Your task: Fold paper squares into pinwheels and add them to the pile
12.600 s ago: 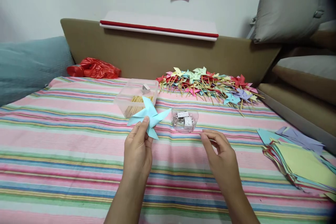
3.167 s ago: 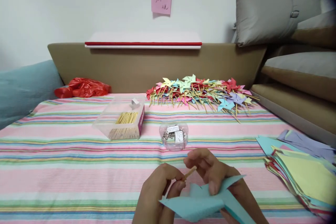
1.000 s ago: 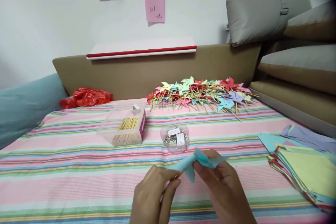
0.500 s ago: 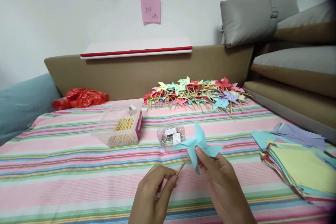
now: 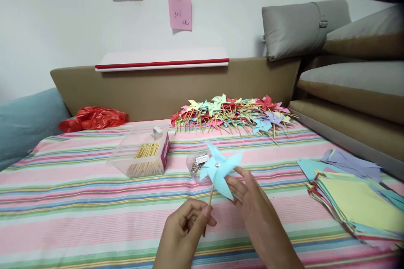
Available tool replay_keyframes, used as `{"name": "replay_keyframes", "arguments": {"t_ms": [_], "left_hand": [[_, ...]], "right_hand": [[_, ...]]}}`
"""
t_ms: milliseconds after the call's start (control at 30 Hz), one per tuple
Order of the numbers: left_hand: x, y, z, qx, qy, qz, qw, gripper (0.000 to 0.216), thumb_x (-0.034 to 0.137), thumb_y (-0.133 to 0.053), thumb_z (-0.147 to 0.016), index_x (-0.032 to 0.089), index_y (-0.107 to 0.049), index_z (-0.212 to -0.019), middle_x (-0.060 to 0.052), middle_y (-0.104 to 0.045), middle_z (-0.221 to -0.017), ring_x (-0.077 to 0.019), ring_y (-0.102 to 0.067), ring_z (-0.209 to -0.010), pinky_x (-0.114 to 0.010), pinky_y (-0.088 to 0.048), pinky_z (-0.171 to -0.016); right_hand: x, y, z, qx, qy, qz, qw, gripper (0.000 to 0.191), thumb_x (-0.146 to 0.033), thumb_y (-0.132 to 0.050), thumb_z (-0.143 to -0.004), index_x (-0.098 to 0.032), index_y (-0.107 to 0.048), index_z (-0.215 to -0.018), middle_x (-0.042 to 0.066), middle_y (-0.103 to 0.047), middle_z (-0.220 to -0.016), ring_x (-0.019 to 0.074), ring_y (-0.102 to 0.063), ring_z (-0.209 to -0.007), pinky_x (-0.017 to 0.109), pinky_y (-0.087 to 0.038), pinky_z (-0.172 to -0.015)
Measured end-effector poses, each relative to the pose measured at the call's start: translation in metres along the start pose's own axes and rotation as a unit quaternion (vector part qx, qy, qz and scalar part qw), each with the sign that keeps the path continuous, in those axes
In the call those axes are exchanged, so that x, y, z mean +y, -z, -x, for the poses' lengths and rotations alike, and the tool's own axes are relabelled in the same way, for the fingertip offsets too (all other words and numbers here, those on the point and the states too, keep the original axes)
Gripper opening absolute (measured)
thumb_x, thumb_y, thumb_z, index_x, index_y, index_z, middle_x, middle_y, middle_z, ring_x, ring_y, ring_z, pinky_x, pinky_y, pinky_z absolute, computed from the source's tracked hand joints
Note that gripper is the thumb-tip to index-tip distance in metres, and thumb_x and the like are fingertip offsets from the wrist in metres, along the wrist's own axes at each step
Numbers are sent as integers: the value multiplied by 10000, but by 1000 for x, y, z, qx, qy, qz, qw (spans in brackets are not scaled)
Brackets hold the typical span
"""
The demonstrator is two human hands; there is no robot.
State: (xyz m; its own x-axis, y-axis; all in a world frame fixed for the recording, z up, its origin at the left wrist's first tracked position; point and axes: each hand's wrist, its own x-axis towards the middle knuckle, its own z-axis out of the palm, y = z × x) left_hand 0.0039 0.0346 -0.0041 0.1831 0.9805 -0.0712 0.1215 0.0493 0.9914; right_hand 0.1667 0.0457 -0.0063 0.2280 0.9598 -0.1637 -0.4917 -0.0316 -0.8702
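On the pink note (image 5: 180, 14) beyond the light-blue pinwheel (image 5: 220, 169), handwritten "301".

The number "301" can be read on a pink sticky note (image 5: 180, 14) stuck to the white wall (image 5: 151, 17); it is handwritten in dark ink. Lower on the same note, towards its right edge, stands a second bit of handwriting, whose characters cannot be made out with certainty. A white paper label (image 5: 202, 159) on the clear plastic tub (image 5: 190, 160) bears a line of dark print, too small to read. The purple label (image 5: 165, 150) on the right side of the translucent plastic box (image 5: 117, 162) carries pale lettering, likewise illegible at this size.
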Motion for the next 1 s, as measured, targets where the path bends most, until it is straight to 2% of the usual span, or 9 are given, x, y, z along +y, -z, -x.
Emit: {"name": "replay_keyframes", "arguments": {"t_ms": [67,167,267,333,500,633,733,867,1000], "left_hand": [[0,1,-2,10,16,64,998,347,534,-681,-825,188,-694,-799,-55,-717,-785,-162,-497,-630,-259,-401,-615],[-1,6,-4,53,20,97,994,355,538,-703,-805,183,-708,-815,-39,-684,-748,-156,-491,-639,-253,-424,-646],[-6,10,-6,84,12,116,990,322,512,-727,-797,192,-712,-837,-14,-629,-747,-159,-516,-696,-239,-439,-679],[-10,11,-7,92,4,131,987,306,498,-741,-790,199,-707,-849,-5,-610,-761,-166,-534,-735,-238,-455,-695],[-15,10,-11,103,3,137,985,365,521,-776,-737,198,-702,-891,-3,-623,-751,-192,-570,-757,-264,-502,-703],[-15,10,-14,107,-9,90,990,410,557,-769,-723,199,-723,-918,-6,-647,-728,-187,-570,-701,-254,-496,-651],[-14,6,-16,111,-11,68,991,475,601,-732,-740,210,-723,-1009,-31,-699,-846,-185,-579,-702,-261,-494,-652],[-14,-4,-15,123,-16,67,990,490,658,-633,-796,229,-697,-1024,-27,-698,-850,-137,-458,-542,-255,-412,-522],[-16,-11,-15,92,-34,38,994,500,693,-576,-816,221,-705,-917,-39,-694,-815,-157,-452,-563,-275,-397,-556]], "right_hand": [[4,4,-2,-33,-14,69,997,640,-767,-491,-834,-249,-635,-1183,93,-749,-1127,300,-640,-1120,436,-456,-935],[10,5,0,-129,-9,209,969,538,-712,-591,-809,-202,-725,-915,90,-754,-950,285,-662,-944,395,-468,-856],[14,-3,11,-238,36,308,921,341,-534,-629,-877,-215,-721,-955,49,-711,-941,226,-637,-907,332,-466,-825],[18,-11,17,-266,79,329,903,248,-438,-607,-915,-215,-705,-964,40,-685,-968,202,-626,-929,306,-461,-846],[29,-23,17,-235,105,364,895,335,-441,-538,-951,-191,-593,-736,7,-568,-769,165,-538,-761,268,-405,-681],[28,-21,16,-239,88,347,902,357,-467,-499,-968,-192,-572,-752,14,-602,-767,173,-563,-765,269,-406,-699],[22,-15,14,-224,97,329,912,390,-498,-436,-992,-196,-574,-788,15,-619,-752,173,-587,-746,271,-420,-715],[11,12,0,-114,118,303,939,440,-573,-427,-974,-206,-580,-784,-12,-574,-663,168,-553,-669,275,-417,-682],[-10,60,-25,21,175,279,944,456,-643,-560,-875,-198,-629,-802,-22,-581,-599,165,-525,-596,279,-408,-620]]}}
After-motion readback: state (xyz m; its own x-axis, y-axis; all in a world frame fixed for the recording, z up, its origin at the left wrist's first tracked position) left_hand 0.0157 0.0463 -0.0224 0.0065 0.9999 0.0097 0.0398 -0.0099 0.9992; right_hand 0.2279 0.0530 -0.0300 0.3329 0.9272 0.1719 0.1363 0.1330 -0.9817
